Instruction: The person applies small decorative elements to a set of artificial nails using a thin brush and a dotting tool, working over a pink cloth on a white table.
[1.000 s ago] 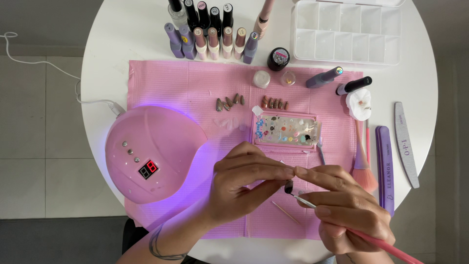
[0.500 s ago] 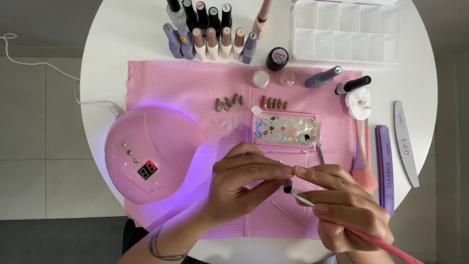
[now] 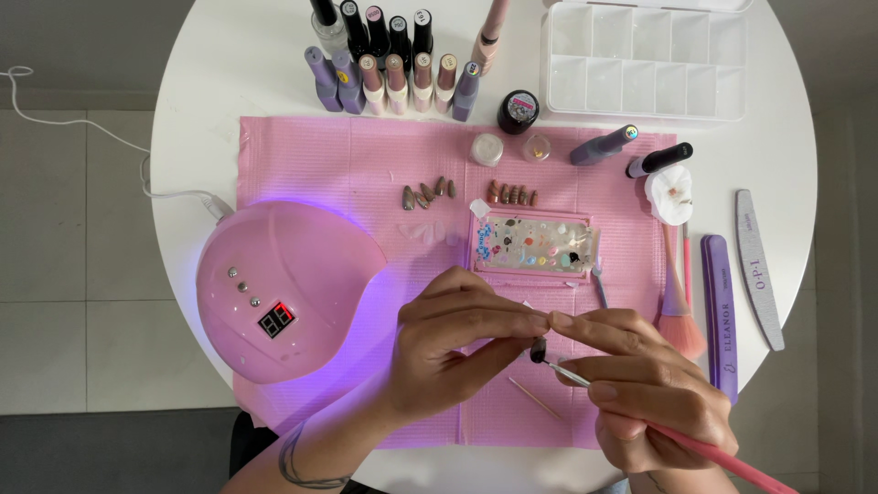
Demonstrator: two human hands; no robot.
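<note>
the left hand (image 3: 448, 343) pinches a small dark glossy false nail tip (image 3: 539, 349) between thumb and curled fingertips, holding it above the near edge of the soft, ribbed pink paper mat (image 3: 311, 155) on the round white table (image 3: 210, 82). the nail tip is almond-shaped and nearly black with a faint shine; part of it is hidden under the fingers. the right hand (image 3: 654, 393) is pressed shut around a slim pink-handled detail brush (image 3: 704, 448), whose thin metal ferrule and fine point touch the nail tip; the right forefinger meets the left fingertips above it

just beyond the hands lies a flat rectangular pink-framed clear palette (image 3: 535, 244) dotted with small blobs of colour. toward the left edge of the table sits a smooth domed pink curing lamp (image 3: 288, 288) casting violet light, with a white cord (image 3: 82, 123) trailing off the table. two short rows of brownish pointed nail tips (image 3: 471, 192) rest mid-mat. along the far edge stand slender gel polish bottles (image 3: 393, 55) in lilac, nude and black, and a clear plastic compartment box (image 3: 649, 59) in the far right part. at the right edge lie a fluffy pink dust brush (image 3: 679, 316), a purple buffer block (image 3: 721, 311) and a grey nail file (image 3: 759, 265). a thin wooden stick (image 3: 535, 398) lies on the mat just under the hands
</note>
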